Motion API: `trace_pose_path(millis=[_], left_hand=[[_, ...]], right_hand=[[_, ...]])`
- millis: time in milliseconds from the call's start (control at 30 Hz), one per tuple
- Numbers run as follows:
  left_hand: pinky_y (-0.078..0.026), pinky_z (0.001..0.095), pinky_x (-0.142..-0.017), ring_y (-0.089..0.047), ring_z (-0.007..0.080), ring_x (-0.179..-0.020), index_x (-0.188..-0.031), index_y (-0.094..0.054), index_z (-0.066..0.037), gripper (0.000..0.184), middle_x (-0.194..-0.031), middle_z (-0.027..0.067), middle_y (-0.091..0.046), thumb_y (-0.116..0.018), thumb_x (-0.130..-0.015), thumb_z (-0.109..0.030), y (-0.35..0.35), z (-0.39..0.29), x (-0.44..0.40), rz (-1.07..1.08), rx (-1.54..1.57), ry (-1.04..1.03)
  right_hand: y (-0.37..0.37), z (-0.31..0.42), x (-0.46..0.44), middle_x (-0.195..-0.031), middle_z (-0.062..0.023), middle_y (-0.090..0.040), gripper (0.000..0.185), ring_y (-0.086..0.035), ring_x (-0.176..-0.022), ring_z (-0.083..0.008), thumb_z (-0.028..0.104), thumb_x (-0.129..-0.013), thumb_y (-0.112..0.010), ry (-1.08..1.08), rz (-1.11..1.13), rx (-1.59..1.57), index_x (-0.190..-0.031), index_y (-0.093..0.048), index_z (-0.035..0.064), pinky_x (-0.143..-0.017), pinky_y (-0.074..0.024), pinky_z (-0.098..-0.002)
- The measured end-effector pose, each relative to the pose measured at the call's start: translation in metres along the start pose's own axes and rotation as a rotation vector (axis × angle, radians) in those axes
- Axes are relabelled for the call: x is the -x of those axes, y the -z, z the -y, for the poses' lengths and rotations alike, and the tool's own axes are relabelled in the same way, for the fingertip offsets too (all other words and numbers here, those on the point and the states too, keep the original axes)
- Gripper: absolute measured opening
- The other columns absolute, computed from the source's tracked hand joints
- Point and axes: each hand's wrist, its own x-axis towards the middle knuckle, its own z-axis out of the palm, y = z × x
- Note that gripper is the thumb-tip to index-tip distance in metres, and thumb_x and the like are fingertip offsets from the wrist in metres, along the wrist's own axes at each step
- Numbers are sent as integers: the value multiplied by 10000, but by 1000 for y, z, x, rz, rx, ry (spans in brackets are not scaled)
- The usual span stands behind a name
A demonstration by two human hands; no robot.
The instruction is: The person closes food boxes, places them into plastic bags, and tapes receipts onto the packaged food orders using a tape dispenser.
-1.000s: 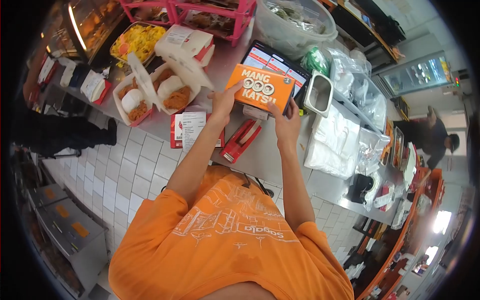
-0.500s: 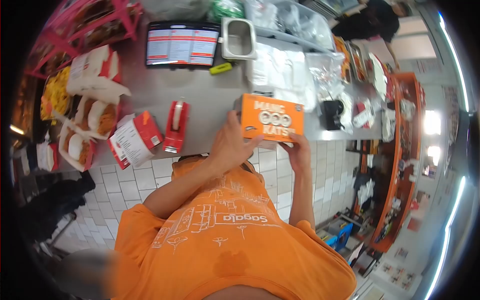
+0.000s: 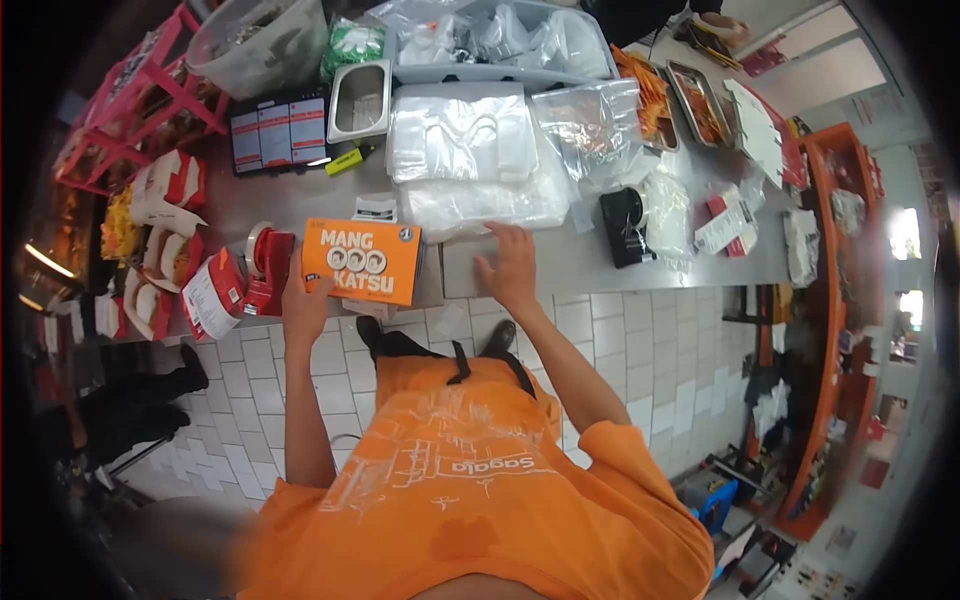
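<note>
Box at the near edge of the tabletop, left hand clamped on its left end, your right hand, fingers apart, near plastic bags; probably light, crushable card, best held by both ends.

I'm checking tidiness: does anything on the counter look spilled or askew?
No spill shows. The red box with the receipt sits at an angle by the near edge of the counter, beside the tape dispenser, so it looks askew.
</note>
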Motion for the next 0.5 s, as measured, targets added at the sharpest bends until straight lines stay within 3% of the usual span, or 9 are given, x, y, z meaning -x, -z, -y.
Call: trace_pose_path(millis=[33, 100, 233, 333, 400, 467, 500], left_hand=[[-470, 389, -996, -636, 302, -1136, -1429, -447, -43, 605, -1232, 180, -650, -613, -855, -137, -2, 6, 2, -29, 2, 15], [-470, 386, -993, -638, 294, -1123, -1428, -445, -42, 603, -1225, 176, -651, -615, -856, -133, -11, 10, 11, -78, 2, 43], [-475, 387, -979, -636, 284, -1099, -1397, -456, -21, 583, -1221, 186, -637, -622, -846, -111, -19, 7, 18, -203, 2, 23], [-463, 395, -996, -618, 300, -1128, -1379, -456, 3, 572, -1230, 201, -620, -625, -842, -98, -23, 10, 25, -234, 16, 16], [-449, 403, -1016, -602, 314, -1160, -1370, -455, 15, 564, -1242, 207, -610, -622, -843, -92, -26, 11, 20, -237, 37, 19], [-414, 439, -1055, -562, 357, -1215, -1354, -467, 5, 545, -1282, 206, -592, -628, -841, -86, -33, 12, 22, -330, -32, -22], [-407, 449, -1061, -547, 359, -1233, -1348, -479, -7, 537, -1296, 198, -585, -628, -838, -84, -40, 3, 28, -511, -302, -131]], right_hand=[[-9, -7, -15, -1300, -114, -603, 629, -549, -1206, -306, 271, -811, -795, 14, -5, -22, -1368, -550, 115, -1052, -430, -478], [-27, -11, -43, -1300, -65, -602, 607, -488, -1268, -333, 245, -751, -807, 269, -141, 88, -1322, -606, 201, -1085, -357, -504], [-55, -31, -64, -1304, -34, -598, 544, -482, -1272, -310, 241, -759, -798, 348, -174, 36, -1281, -644, 247, -1072, -373, -491], [-37, -31, -82, -1322, -55, -601, 478, -484, -1278, -321, 201, -751, -814, 226, -33, -99, -1211, -688, 197, -1073, -367, -507], [-31, -43, -131, -1365, -85, -579, 534, -422, -1355, -346, 212, -752, -820, 31, 289, -263, -1254, -657, 126, -1102, -351, -507], [-4, -18, -167, -1320, -145, -601, 586, -483, -1298, -374, 225, -732, -823, 357, -100, 78, -1261, -625, 69, -1076, -400, -508], [-24, -33, -181, -1287, -160, -616, 527, -519, -1260, -381, 207, -775, -777, 405, -144, 170, -1259, -621, 67, -1078, -409, -505]])
